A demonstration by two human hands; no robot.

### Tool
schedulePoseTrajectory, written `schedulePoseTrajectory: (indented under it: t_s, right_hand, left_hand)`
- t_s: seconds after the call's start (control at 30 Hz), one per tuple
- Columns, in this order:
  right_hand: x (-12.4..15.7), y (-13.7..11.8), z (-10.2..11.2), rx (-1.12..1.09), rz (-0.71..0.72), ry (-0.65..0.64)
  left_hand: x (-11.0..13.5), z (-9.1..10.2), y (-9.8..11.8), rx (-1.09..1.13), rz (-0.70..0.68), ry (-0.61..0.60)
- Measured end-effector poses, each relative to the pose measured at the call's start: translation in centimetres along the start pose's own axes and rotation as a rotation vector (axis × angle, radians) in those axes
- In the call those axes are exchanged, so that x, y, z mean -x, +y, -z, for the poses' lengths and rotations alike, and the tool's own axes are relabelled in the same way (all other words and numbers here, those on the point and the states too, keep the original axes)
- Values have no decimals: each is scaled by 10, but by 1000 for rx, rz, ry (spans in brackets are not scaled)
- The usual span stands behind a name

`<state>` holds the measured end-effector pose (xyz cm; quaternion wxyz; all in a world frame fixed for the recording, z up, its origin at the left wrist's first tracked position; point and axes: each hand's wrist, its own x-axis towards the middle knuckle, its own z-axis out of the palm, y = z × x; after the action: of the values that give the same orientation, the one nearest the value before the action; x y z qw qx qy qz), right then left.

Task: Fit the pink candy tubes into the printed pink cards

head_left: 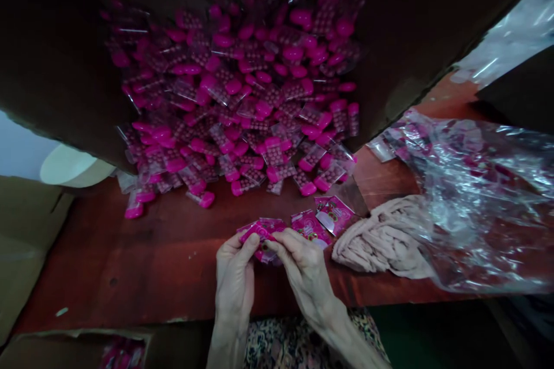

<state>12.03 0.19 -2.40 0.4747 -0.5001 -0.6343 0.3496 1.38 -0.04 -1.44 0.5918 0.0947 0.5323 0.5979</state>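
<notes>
Both of my hands meet over the front of the red table, pinching pink printed packets (pixel 264 251). My left hand (pixel 236 268) grips them with the thumb on top. The fingertips of my right hand (pixel 305 262) press on their right side. How many packets are held is hard to make out. Just beyond my right hand lie loose pink packets (pixel 333 214) of the same look. Farther back spreads a big heap of small clear tubes with pink caps (pixel 259 104), filled with round pink beads.
A dark box (pixel 389 57) surrounds the heap. To the right lie a crumpled beige cloth (pixel 385 239) and a large clear plastic bag (pixel 489 207). A pale bowl (pixel 73 167) is at left. Below the table edge, an open carton (pixel 56 351) holds pink items.
</notes>
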Motion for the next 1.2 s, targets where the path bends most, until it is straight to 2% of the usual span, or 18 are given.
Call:
schedulePoseTrajectory:
  t_s: [0.23,0.33,0.47,0.6,0.73,0.8,0.87,1.0,1.2]
  right_hand:
    - [-15,1,1,229,99,13]
    - [-35,15,13,360,67,49]
    - [-59,44,30,574,3,123]
    - [-56,52,26,637,9,36]
    - [-42,36,17,620,50,-43]
    - [-38,23,17,570,69,-71]
    - [-35,10,16,428,62,-140]
    - [-31,-9,6,78,-79,-248]
    - [-26,-10,-12,-191,-198,-133]
  left_hand:
    - [-10,-10,-3,104,41,84]
    - [-15,-13,1,138,95,122]
    - [-22,-11,7,183,77,162]
    - [-25,-9,9,205,39,181]
    - [-26,-6,10,214,14,186]
    - [-26,-5,11,215,13,189]
    - [-26,-4,11,219,11,184]
    - [-23,-3,12,214,2,184]
    - [-19,-2,14,234,-45,156]
